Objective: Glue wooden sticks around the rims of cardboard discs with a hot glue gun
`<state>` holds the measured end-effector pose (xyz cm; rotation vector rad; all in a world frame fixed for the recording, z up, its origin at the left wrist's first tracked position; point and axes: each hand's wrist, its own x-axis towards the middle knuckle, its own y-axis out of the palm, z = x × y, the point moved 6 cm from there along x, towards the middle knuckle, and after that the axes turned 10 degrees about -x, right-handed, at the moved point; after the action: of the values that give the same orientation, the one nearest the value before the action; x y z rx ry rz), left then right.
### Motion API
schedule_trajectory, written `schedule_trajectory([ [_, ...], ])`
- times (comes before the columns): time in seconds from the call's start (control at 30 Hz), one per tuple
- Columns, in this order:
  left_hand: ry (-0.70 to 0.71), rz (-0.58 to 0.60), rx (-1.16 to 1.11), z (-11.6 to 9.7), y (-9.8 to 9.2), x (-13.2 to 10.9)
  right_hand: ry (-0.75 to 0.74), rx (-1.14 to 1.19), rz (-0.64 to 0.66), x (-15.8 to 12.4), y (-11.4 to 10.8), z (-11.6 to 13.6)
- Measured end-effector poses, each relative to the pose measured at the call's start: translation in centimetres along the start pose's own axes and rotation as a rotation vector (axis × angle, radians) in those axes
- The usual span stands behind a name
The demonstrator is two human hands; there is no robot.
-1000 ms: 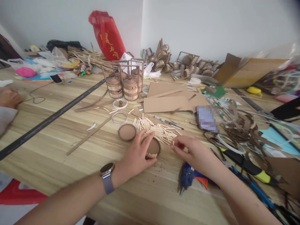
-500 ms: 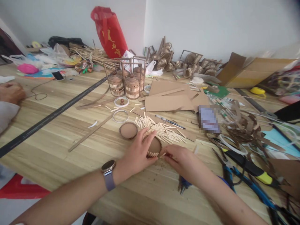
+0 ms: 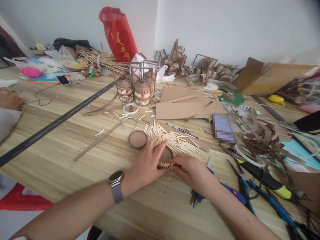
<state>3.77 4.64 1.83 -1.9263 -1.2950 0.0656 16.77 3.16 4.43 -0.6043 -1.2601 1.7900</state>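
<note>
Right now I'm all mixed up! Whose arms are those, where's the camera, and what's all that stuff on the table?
No robot here! A person is working bare-handed, wearing a camera on the head that looks forward and down. The left hand curls around a round brown cardboard base with short pale sticks along its near edge. The right hand seems to pinch one more small stick at that edge, though it's hard to see. On the light wooden table are a loose heap of pale wooden sticks, another round brown base, a partly hidden dark blue glue gun and, farther back, brown-and-cream lidded baskets with tall handles.
</note>
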Motion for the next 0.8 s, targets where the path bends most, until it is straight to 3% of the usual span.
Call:
schedule_trajectory([
  [0.33,0.0,0.0,0.005,-0.1,0.0,0.1,-0.03,0.029,-0.07,0.2,0.1,0.0],
  [0.53,0.003,0.0,-0.014,0.1,0.2,0.0,-0.037,-0.236,-0.048,-0.1,-0.1,0.1],
  [0.8,-0.004,0.025,-0.01,0.0,0.0,-0.1,-0.25,-0.532,-0.217,-0.7,-0.7,1.7],
])
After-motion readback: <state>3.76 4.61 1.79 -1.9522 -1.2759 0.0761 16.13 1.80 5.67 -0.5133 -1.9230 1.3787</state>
